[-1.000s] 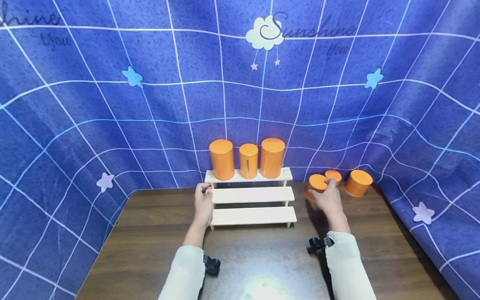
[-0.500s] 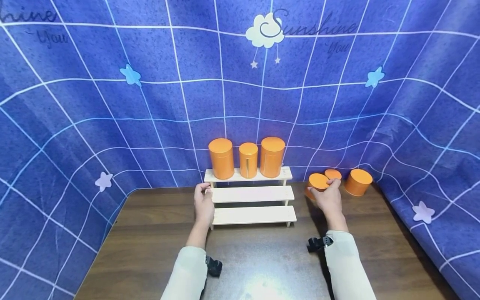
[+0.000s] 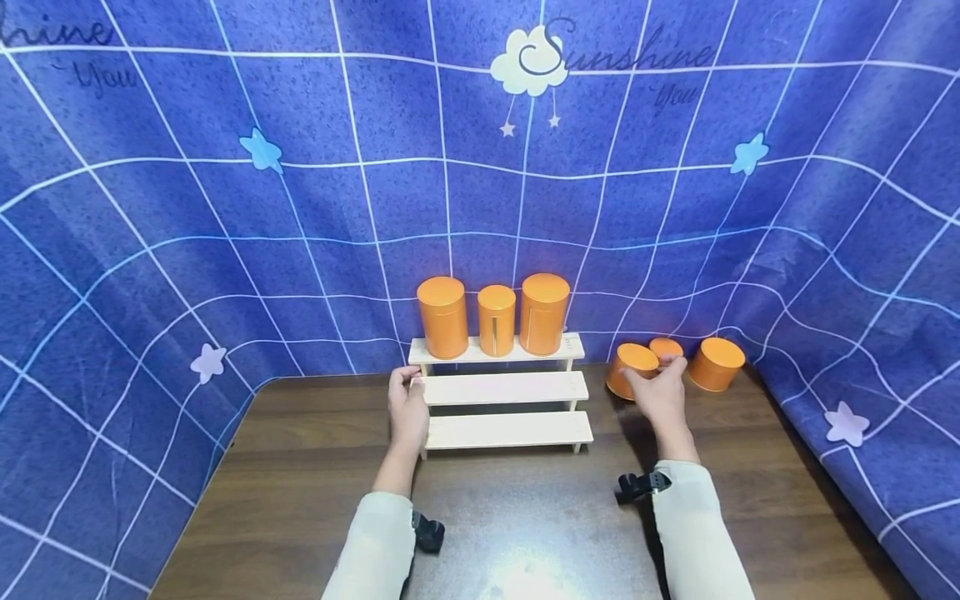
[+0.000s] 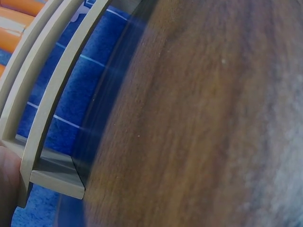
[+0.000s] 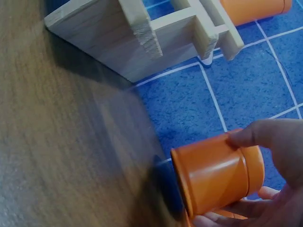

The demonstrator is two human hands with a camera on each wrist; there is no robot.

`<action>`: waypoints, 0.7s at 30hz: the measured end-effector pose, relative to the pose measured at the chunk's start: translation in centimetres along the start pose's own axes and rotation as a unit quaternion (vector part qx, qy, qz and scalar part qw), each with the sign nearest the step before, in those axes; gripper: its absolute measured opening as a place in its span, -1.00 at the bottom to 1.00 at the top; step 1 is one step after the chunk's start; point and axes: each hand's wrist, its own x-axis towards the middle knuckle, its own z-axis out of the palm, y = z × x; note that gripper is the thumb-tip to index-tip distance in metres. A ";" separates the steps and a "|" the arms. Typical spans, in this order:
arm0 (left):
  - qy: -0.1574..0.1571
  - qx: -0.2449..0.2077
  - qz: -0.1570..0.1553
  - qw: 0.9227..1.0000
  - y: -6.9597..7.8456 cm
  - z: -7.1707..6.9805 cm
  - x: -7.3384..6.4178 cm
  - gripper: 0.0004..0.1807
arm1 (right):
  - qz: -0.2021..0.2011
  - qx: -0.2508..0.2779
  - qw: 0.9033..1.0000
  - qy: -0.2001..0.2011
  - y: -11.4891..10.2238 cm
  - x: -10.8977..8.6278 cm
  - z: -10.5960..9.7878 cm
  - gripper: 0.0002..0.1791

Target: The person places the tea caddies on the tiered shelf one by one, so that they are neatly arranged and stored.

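Right hand [image 3: 662, 402]: I see it pinching a short orange tin [image 3: 632, 373] near its top, maybe because it fits well there.
Tin's spot: right of the stepped shelf [image 3: 510, 431]; I can't tell if it touches the table [image 3: 300, 467].
Left hand [image 3: 407, 414]: grips the shelf's left end, I guess so it won't wobble.
Top step [image 3: 574, 346]: three tall tins [image 3: 497, 327], maybe at the back so they hide nothing.

A blue cloth [image 3: 480, 208] printed with pale grid lines [image 3: 444, 158], a white cloud [image 3: 525, 65], light-blue stars [image 3: 261, 150], lilac stars [image 3: 849, 424] and dark lettering [image 3: 678, 55] hung behind and beside the brown wood-grained worktop [image 3: 315, 433], whose near part caught bright glare [image 3: 525, 579].
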 end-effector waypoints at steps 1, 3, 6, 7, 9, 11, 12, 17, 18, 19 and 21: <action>-0.001 -0.001 0.001 1.000 0.0 0.0 0.0 -0.69 | 0.002 0.007 1.000 -0.002 -0.2 0.0 -0.1 -0.14; -0.001 -0.002 0.003 1.000 -0.1 -0.1 0.0 -0.70 | 0.003 0.021 1.000 -0.004 -0.5 0.0 -0.1 -0.15; 0.002 -0.001 0.006 1.000 -0.2 -0.2 0.1 -0.72 | -0.001 0.039 0.999 -0.005 -0.9 0.2 -0.3 -0.16; 0.002 0.000 0.006 1.000 -0.3 -0.2 0.0 -0.72 | -0.003 0.047 0.999 -0.006 -1.0 0.2 -0.3 -0.17; 0.001 0.003 0.006 1.000 -0.3 -0.3 -0.1 -0.73 | -0.006 0.067 0.998 -0.007 -1.2 0.3 -0.3 -0.19; -0.001 0.002 0.005 1.000 -0.2 -0.3 -0.2 -0.74 | -0.006 0.098 0.995 -0.012 -1.4 0.3 -0.4 -0.22; -0.003 0.000 0.005 1.000 -0.2 -0.4 -0.3 -0.74 | -0.003 0.116 0.993 -0.017 -1.5 0.3 -0.4 -0.24; -0.006 0.001 0.010 1.000 -0.6 -0.4 -0.1 -0.76 | 0.011 0.167 0.985 -0.033 -2.6 0.0 -0.8 -0.30; -0.006 0.002 0.012 1.000 -0.7 -0.4 0.0 -0.76 | 0.011 0.169 0.985 -0.034 -2.9 -0.1 -0.9 -0.31; -0.005 0.003 0.013 1.000 -0.7 -0.4 0.0 -0.75 | 0.008 0.169 0.985 -0.034 -3.2 -0.2 -1.0 -0.31; -0.003 0.005 0.017 1.000 -0.7 -0.4 0.2 -0.75 | 0.001 0.161 0.986 -0.033 -3.7 -0.4 -1.2 -0.31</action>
